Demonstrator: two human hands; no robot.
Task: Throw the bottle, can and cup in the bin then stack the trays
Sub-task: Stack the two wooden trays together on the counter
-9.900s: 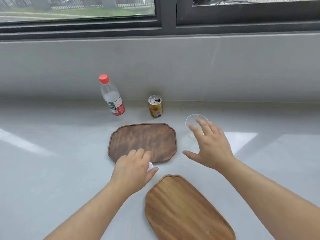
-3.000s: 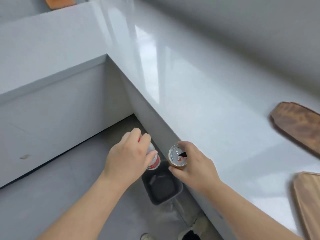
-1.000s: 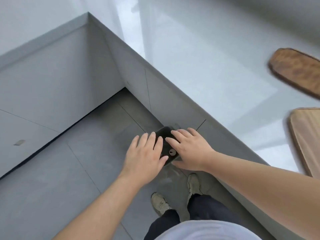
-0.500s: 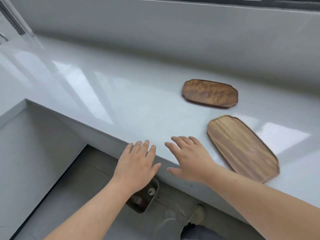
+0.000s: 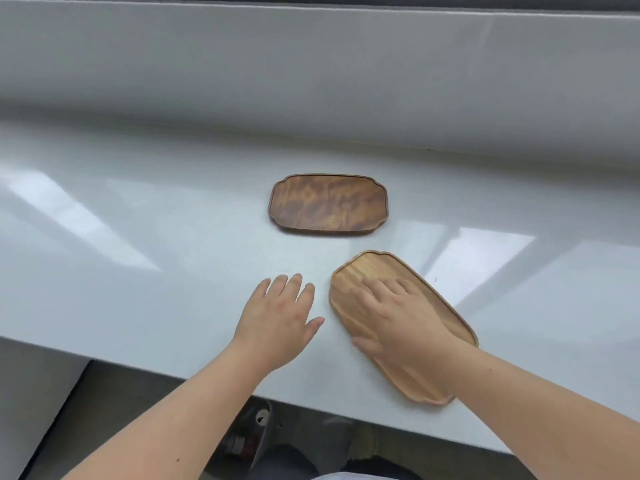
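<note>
Two wooden trays lie side by side on the white counter. The dark brown tray [image 5: 328, 203] lies further back, flat and bare. The light brown tray [image 5: 375, 268] lies nearer, angled toward the front edge. My right hand [image 5: 398, 318] hovers over or rests on the light tray, fingers spread, holding nothing. My left hand [image 5: 280, 320] is open over the counter just left of that tray. Below the counter edge the dark bin [image 5: 258, 441] shows the can's top [image 5: 260, 417] and the bottle's red label [image 5: 242, 445]. The cup is not visible.
The white counter [image 5: 138, 271] runs wide to both sides, with a grey wall ledge [image 5: 311, 81] behind it. Its front edge crosses the lower frame. The grey floor [image 5: 104, 410] and my shoe [image 5: 367, 441] show beneath.
My view has swung up from the bin to the counter. Both empty hands moved forward over the counter; the right hand now covers the light tray.
</note>
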